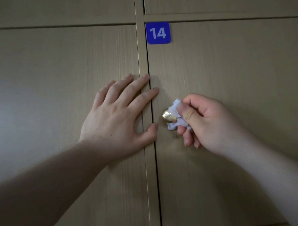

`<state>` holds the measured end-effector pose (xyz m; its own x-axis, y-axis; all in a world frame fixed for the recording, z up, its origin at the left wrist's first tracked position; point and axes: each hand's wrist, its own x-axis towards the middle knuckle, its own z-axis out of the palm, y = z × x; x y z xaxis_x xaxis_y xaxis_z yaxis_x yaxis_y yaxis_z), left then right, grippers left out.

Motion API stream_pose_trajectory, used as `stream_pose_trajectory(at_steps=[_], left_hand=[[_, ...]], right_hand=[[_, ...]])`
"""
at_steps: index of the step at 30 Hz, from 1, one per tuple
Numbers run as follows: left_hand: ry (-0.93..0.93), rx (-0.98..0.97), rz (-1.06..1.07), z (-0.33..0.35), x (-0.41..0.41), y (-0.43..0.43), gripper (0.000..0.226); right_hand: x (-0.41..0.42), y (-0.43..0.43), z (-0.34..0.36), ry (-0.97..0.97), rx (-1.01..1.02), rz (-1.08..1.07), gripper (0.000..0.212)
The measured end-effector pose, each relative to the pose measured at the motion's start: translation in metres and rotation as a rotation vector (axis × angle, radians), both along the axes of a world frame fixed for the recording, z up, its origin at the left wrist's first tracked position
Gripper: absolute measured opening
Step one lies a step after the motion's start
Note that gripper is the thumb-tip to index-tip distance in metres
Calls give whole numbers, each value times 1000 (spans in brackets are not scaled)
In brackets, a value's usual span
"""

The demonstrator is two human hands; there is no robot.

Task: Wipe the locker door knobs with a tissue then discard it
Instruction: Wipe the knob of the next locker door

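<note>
Pressing against the brass knob (169,117) of door 14, a crumpled tissue (176,114) is pinched by the right hand (212,123). The left hand (117,114) is laid flat, fingers spread, across the frame strip (142,58) just left of the knob.

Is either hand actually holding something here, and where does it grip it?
The right hand pinches a crumpled tissue by its bunched right side, against the brass knob. The left hand holds nothing.

Knob (168,117) partly behind tissue (177,106)

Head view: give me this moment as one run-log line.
right hand: pinches tissue against gold knob | left hand: flat on locker front | label: 14 | phase: wiping
</note>
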<state>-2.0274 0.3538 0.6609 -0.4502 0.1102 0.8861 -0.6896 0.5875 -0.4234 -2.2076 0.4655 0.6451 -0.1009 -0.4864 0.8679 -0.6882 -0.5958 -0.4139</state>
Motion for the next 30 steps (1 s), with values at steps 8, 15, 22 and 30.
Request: stream_pose_trajectory(at_steps=[8, 15, 22, 30], left_hand=[[12, -16, -5, 0, -1, 0, 76], [27, -23, -17, -2, -3, 1, 73], [15, -16, -22, -1, -2, 0, 75], [27, -31, -29, 0, -2, -1, 75]], right_hand=[[2, 3, 14, 102, 169, 7, 19], [21, 20, 46, 577, 317, -388, 26], [6, 0, 22, 269, 87, -191, 28], [-3, 0, 20, 324, 85, -135, 14]])
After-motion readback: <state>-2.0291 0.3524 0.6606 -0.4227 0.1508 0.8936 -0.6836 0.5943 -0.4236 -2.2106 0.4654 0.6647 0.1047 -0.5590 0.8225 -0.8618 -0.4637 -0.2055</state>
